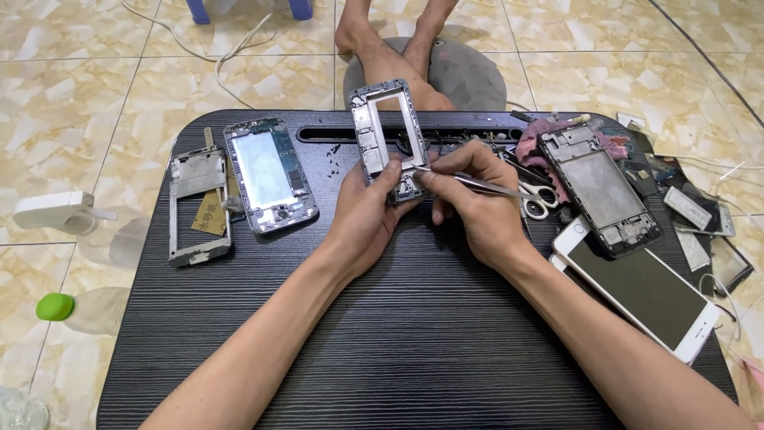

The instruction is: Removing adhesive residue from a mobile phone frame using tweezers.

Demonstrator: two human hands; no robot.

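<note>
A person seated on a tiled floor works over a low black counter [414, 334] strewn with dismantled phones. The left hand [362, 211] holds a silver phone frame [387, 131] upright by its lower end, thumb and fingers closed around the bottom edge, the frame's open window tilted away toward the person's bare feet. The right hand [469, 199] pinches a pair of metal tweezers [477, 185], their tip meeting the frame's lower corner; what the tip touches there is too small to make out.

The frame looks light and stiff but thin-walled around its cut-out, likely to bend or scratch if squeezed mid-span, so the sturdier bottom block and side rails seem the safest places to grip it.

To the left lie a second phone chassis [269, 175] and a stripped metal midframe [197, 207], with tiny dark screws [334, 163] scattered near the counter's slot. To the right sit white-handled scissors [541, 197], a dark phone body [601, 191] on pink cloth, and a white smartphone [645, 291] lying face up.
</note>
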